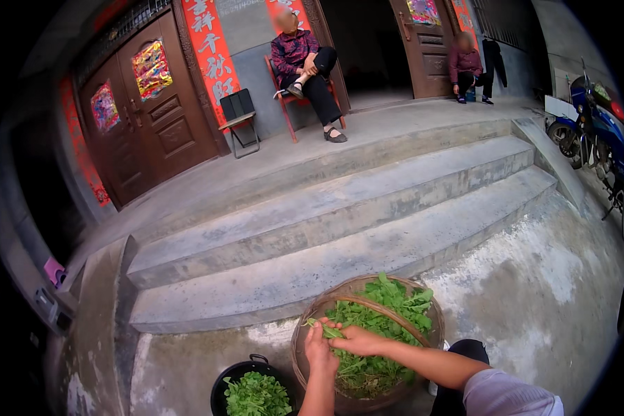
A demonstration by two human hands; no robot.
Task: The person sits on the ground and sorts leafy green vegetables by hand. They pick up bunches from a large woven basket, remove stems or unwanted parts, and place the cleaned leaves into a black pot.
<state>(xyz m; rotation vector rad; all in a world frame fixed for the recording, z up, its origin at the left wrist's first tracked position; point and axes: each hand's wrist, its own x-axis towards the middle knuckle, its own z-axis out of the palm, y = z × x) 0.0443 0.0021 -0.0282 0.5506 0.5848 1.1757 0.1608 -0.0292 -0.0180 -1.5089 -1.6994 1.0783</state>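
A large round wicker basket (pixel 439 333) with an arched handle stands on the concrete, filled with leafy greens (pixel 379 312). Over its left part my two hands meet. My left hand (pixel 320 346) is closed on a small sprig of greens (pixel 314 325), its stem end pointing left. My right hand (pixel 356 340) reaches in under the basket handle and grips the leafy part of the same greens. Left of the basket sits a black two-handled pot (pixel 221 382) holding more picked-looking leaves (pixel 257 395); its near edge is cut off by the picture's rim.
Concrete steps (pixel 343 260) rise beyond the basket. On the porch one person (pixel 312 67) sits in a red-framed chair, beside a folding chair (pixel 239 114); another person (pixel 465 67) sits low by the doorway. A blue motorcycle (pixel 593 125) stands at right. A sloped concrete side wall (pixel 96 312) lies left.
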